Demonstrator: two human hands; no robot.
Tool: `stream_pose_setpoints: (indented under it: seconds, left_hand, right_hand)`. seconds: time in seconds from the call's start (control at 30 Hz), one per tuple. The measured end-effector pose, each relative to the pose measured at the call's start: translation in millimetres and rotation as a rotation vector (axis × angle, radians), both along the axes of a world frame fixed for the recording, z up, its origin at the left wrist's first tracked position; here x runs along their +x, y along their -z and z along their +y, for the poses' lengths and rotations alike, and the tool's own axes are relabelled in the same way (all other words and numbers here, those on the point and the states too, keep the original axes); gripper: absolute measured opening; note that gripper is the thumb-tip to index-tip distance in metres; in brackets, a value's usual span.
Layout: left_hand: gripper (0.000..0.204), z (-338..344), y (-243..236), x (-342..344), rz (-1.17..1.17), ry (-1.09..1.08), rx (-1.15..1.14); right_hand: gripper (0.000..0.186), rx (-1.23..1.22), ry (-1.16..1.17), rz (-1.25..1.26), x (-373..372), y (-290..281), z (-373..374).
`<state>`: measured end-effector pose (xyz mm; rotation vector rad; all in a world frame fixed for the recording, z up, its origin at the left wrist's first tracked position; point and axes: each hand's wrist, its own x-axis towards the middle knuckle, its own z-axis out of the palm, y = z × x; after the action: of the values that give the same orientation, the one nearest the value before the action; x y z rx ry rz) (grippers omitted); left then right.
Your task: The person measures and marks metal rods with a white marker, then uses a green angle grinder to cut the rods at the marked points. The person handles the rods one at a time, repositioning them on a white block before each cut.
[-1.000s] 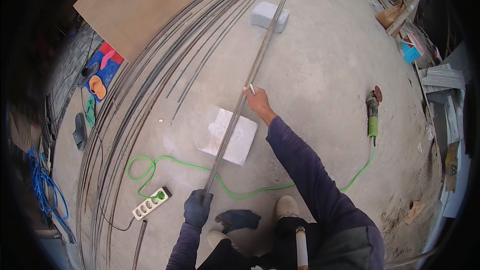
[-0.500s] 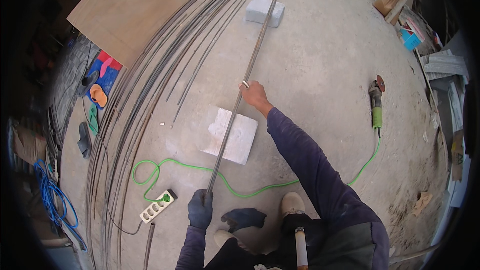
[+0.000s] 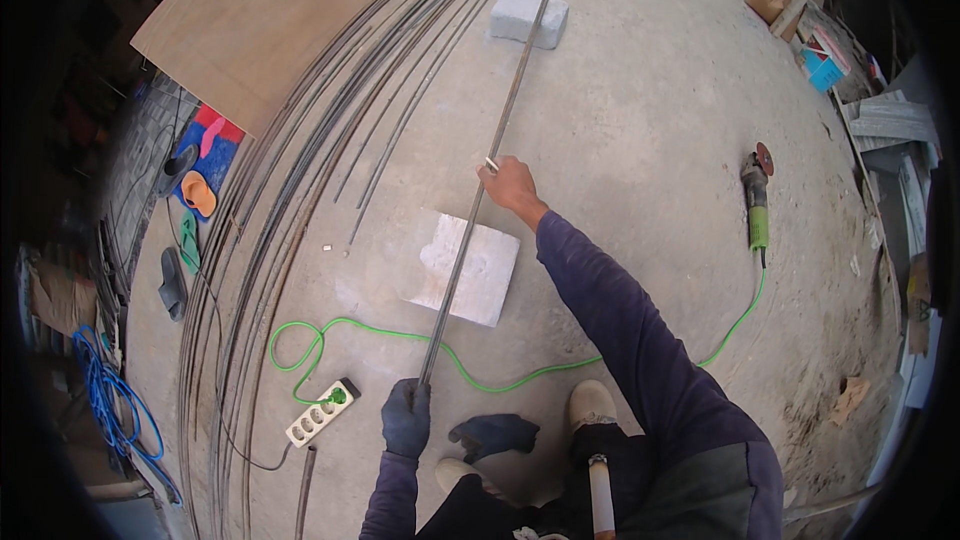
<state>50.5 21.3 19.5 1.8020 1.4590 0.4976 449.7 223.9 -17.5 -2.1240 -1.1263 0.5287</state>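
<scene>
Long thin steel rods [image 3: 466,258], bunched together, run away from me across two pale blocks. The far block [image 3: 517,16] lies near their distant end; the broad white block [image 3: 487,275] sits under their nearer half. My left hand [image 3: 406,418], in a dark glove, is closed around the near end of the rods. My bare right hand [image 3: 511,185] is closed at mid-length, pinching a small white stick [image 3: 491,165] that looks like chalk against the rods. A loose dark glove [image 3: 493,435] lies on the floor between my shoes.
Many more rods [image 3: 300,160] lie on the left beside a wooden board [image 3: 270,30]. A green-handled angle grinder [image 3: 757,202] rests at right; its green cord [image 3: 545,373] crosses under the rods to a power strip [image 3: 322,413]. Sandals [image 3: 198,192] and blue cable [image 3: 103,380] lie far left.
</scene>
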Motion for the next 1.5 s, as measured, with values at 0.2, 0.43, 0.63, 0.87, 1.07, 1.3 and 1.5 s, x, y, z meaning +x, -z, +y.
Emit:
stream_pose_setpoints:
  seconds: [0.2,0.43,0.63,0.87,1.07,1.3,1.5]
  left_hand:
    - [0.017,-0.9,0.2,-1.9,-0.002,-0.009,0.007]
    - [0.017,-0.9,3.6,-2.7,0.012,-0.004,0.014]
    - [0.017,0.6,1.1,-2.8,0.001,0.022,0.009]
    - [0.017,5.0,-1.6,-4.8,0.015,0.047,-0.093]
    - [0.019,5.4,-3.2,-5.2,-0.001,0.039,-0.105]
    - [0.027,30.0,-7.8,8.7,-0.030,0.131,-0.183]
    - [0.030,60.9,5.1,28.3,-0.125,0.140,-0.431]
  right_hand:
    - [0.043,-0.124,-0.056,0.045,1.1,-7.1,4.5]
    - [0.046,-0.077,-0.018,0.016,0.8,0.5,4.4]
    - [0.047,-0.089,-0.017,0.012,2.7,1.5,4.7]
    - [0.048,-0.215,-0.040,0.084,4.9,-7.2,5.0]
    - [0.048,-0.199,-0.041,0.092,-0.2,-12.9,3.5]
    - [0.048,-0.060,0.030,-0.021,-0.3,8.3,6.0]
    - [0.050,-0.190,-0.025,0.052,-3.0,-4.2,8.9]
